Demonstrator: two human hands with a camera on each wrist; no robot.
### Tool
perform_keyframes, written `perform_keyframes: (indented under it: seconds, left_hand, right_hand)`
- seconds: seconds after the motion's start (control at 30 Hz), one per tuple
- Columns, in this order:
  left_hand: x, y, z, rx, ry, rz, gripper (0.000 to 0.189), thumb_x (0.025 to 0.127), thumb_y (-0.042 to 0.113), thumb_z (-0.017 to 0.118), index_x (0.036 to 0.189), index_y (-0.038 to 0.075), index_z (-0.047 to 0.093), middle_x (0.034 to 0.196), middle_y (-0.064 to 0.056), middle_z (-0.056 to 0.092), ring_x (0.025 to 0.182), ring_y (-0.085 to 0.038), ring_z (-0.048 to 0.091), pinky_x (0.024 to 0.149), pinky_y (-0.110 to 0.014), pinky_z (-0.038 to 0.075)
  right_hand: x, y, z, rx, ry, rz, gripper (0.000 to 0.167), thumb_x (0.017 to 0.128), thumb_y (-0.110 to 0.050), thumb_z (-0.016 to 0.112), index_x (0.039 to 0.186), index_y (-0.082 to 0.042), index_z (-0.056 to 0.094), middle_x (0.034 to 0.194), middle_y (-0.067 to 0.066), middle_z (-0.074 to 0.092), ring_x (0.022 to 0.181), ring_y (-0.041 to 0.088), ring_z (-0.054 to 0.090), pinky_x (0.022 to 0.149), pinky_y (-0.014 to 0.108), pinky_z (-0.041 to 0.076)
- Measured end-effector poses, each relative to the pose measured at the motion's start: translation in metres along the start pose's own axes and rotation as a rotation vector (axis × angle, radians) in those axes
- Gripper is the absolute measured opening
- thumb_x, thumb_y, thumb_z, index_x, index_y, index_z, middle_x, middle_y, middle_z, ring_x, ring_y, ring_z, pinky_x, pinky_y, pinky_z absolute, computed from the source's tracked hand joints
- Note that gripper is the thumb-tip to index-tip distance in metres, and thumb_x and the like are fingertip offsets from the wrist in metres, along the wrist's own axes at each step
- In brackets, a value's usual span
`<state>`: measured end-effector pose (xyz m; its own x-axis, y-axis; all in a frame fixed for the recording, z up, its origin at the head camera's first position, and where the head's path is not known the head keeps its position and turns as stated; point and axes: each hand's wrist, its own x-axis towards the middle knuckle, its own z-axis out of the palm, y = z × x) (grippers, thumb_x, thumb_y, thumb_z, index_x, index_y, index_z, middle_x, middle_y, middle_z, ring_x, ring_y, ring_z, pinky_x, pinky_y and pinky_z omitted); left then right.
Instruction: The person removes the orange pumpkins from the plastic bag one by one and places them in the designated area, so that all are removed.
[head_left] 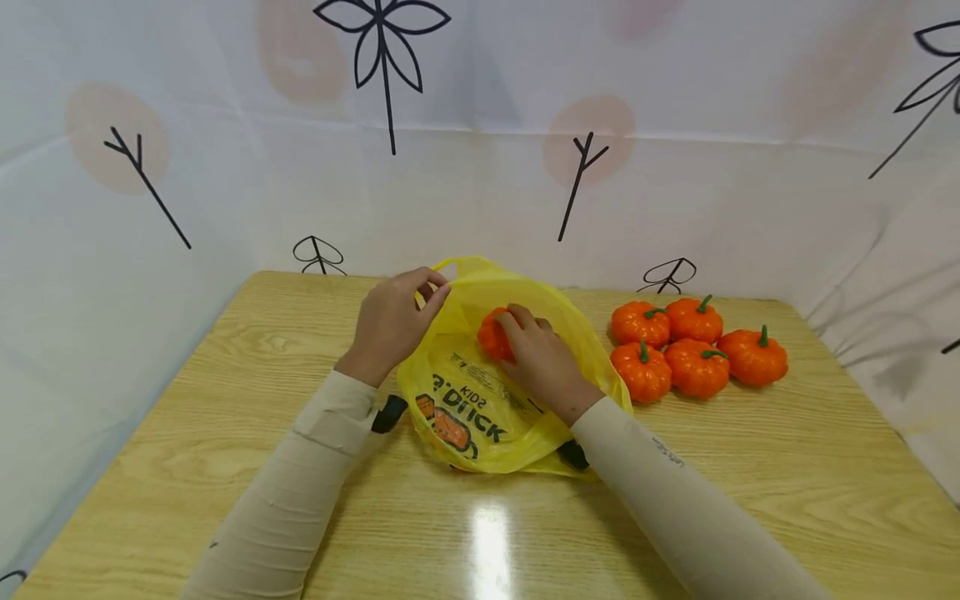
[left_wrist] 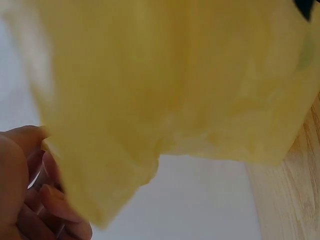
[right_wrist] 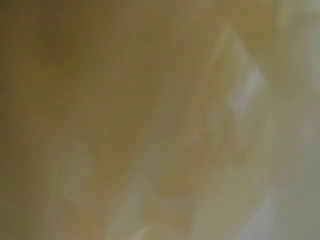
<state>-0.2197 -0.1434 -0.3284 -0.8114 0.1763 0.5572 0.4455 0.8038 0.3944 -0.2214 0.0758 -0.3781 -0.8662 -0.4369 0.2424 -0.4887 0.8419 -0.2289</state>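
Observation:
A yellow plastic bag [head_left: 525, 287] with printed letters lies on the table, its mouth spread wide. At the bag's left rim, my left hand [head_left: 393, 321] pinches the edge between thumb and fingers; in the left wrist view the bag [left_wrist: 150, 90] hangs beside the curled fingers of that hand [left_wrist: 35, 185]. Inside the mouth, my right hand [head_left: 543, 358] grips a small orange toy pumpkin [head_left: 493, 335], partly covered by the fingers. Blurred yellow plastic [right_wrist: 150, 120] fills the right wrist view, hiding hand and pumpkin there.
Several orange pumpkins [head_left: 699, 367] with green stems stand grouped to the right of the bag on the wooden table [head_left: 247, 400]. Behind the table hangs a pale cloth [head_left: 480, 200] with printed plant outlines.

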Motion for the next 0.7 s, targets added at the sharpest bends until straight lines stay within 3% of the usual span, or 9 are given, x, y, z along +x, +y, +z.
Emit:
perform_keyframes:
  seconds: [0.23, 0.53, 0.7]
  left_hand:
    - [-0.002, -0.001, 0.000, 0.013, 0.029, 0.003, 0.017, 0.098, 0.027, 0.065, 0.106, 0.014, 0.072, 0.083, -0.005, 0.071, 0.059, -0.017, 0.057, 0.049, -0.029, 0.043]
    - [-0.002, -0.005, -0.001, 0.015, 0.018, -0.006, 0.017, 0.099, 0.028, 0.064, 0.106, 0.015, 0.071, 0.084, -0.004, 0.071, 0.060, -0.017, 0.056, 0.050, -0.028, 0.044]
    - [-0.001, -0.004, 0.000, 0.013, 0.011, 0.000, 0.018, 0.100, 0.029, 0.062, 0.107, 0.015, 0.071, 0.085, -0.004, 0.071, 0.059, -0.016, 0.056, 0.050, -0.028, 0.044]
  right_hand:
    - [0.000, -0.002, 0.000, -0.004, -0.011, 0.012, 0.068, 0.089, -0.026, 0.076, 0.149, -0.019, 0.045, 0.143, 0.022, 0.042, 0.106, 0.043, 0.061, 0.085, 0.050, 0.059]
    - [0.001, -0.007, -0.001, 0.049, -0.032, 0.046, 0.073, 0.085, -0.030, 0.079, 0.145, -0.016, 0.040, 0.152, 0.020, 0.038, 0.107, 0.042, 0.064, 0.089, 0.051, 0.058]
    - [-0.006, -0.011, -0.005, 0.101, -0.050, 0.052, 0.077, 0.085, -0.032, 0.078, 0.145, -0.011, 0.036, 0.145, 0.019, 0.047, 0.102, 0.035, 0.065, 0.088, 0.046, 0.058]
